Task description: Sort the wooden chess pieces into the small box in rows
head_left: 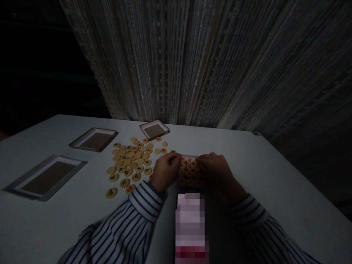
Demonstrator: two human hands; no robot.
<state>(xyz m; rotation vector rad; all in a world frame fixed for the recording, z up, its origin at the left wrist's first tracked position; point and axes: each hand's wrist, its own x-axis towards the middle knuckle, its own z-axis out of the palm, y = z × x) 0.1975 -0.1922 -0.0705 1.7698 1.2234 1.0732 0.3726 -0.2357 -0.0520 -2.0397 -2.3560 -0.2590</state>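
Between my two hands is a small box (189, 187) with Chinese chess pieces (189, 167) laid in neat rows, their red characters facing up. My left hand (165, 171) is at the box's upper left corner, thumb and fingers closed together next to a red-marked piece. Over the right side of the box, my right hand (216, 170) has its fingers curled down onto the pieces. Whatever lies under the fingertips of either hand is hidden in the dim light. Left of my left hand, loose Chinese chess pieces (133, 165) are spread in a pile, some face down, others with black or red characters.
Three shallow open boxes or lids stand on the white table (275, 190): one at the left (46, 178), one behind it (95, 139), one at the back (154, 129). A phone (189, 227), its screen blurred, lies in front of me. A string curtain (176, 62) hangs behind the table.
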